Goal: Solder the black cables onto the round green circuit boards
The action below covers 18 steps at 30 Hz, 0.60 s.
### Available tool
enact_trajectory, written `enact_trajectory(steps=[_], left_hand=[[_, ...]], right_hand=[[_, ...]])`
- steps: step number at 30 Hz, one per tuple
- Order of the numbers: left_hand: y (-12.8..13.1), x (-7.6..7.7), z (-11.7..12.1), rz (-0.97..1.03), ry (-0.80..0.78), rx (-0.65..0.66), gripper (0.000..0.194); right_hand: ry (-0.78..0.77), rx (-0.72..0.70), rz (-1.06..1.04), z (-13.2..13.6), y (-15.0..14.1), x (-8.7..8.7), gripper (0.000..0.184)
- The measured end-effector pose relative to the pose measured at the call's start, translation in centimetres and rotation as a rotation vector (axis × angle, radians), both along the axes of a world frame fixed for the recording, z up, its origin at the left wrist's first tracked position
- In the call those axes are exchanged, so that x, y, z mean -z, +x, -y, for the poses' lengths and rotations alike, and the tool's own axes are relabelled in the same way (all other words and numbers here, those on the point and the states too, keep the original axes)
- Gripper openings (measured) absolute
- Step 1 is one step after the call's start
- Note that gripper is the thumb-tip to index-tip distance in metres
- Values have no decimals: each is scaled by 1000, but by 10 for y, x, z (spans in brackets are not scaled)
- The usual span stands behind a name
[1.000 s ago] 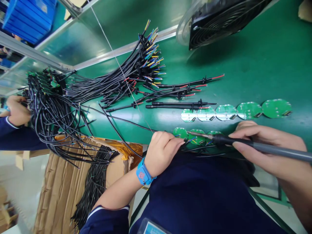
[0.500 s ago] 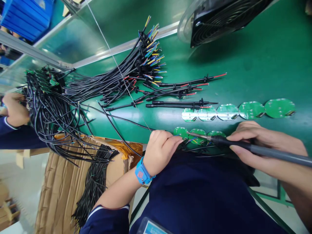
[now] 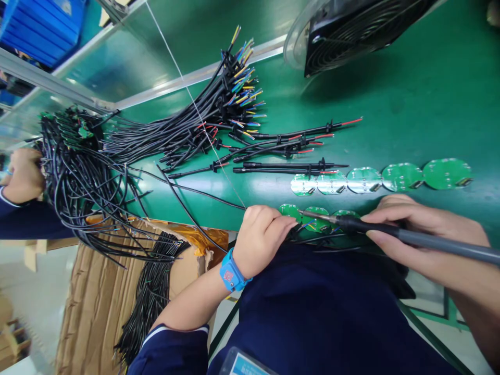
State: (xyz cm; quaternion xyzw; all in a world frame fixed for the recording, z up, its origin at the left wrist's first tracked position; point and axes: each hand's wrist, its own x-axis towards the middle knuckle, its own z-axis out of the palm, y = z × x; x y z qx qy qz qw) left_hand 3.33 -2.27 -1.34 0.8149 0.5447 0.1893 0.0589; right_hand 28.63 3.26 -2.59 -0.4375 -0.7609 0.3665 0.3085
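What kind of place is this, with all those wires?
Probably an electronics workshop or factory. There are round green circuit boards in rows, a big bunch of black cables with colourful wire ends, and the right hand holds what looks like a soldering iron.

Have back boards (image 3: 364, 179) in a row on bench (image 3: 422, 125), front boards (image 3: 321, 226) nearer the edge, iron (image 3: 422, 238) over them. See fan (image 3: 355, 39) well behind both rows, leads (image 3: 289, 169) behind-left of back boards, bundle (image 3: 175, 127) left of fan, tangle (image 3: 91, 182) farther left, carton (image 3: 88, 302) below.

Circuit boards (image 3: 364, 179) and a soldering iron (image 3: 429, 240) show an electronics workshop.
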Motion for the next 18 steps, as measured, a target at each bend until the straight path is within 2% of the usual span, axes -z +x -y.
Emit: enact_trajectory(steps=[6,8,10,12,14,16,18], left_hand=[[-3,2,-2,-31,2,-10,10],[-6,-7,-4,-43,51,-26,13],[-10,-23,-12,-45,136,-61,15],[-13,-43,-28,-14,214,-108,15],[-13,-61,-52,34,243,-142,13],[-12,-73,-80,62,205,-135,16],[-9,-77,-106,72,141,-110,20]], right_hand=[[-36,45,-22,3,4,1,16],[-65,113,-95,6,4,1,16],[-120,186,-211,8,3,3,16],[-170,312,-343,8,0,4,15],[-155,475,-493,5,-4,7,14],[-109,620,-634,0,-7,10,13],[-100,699,-731,-5,-9,11,13]])
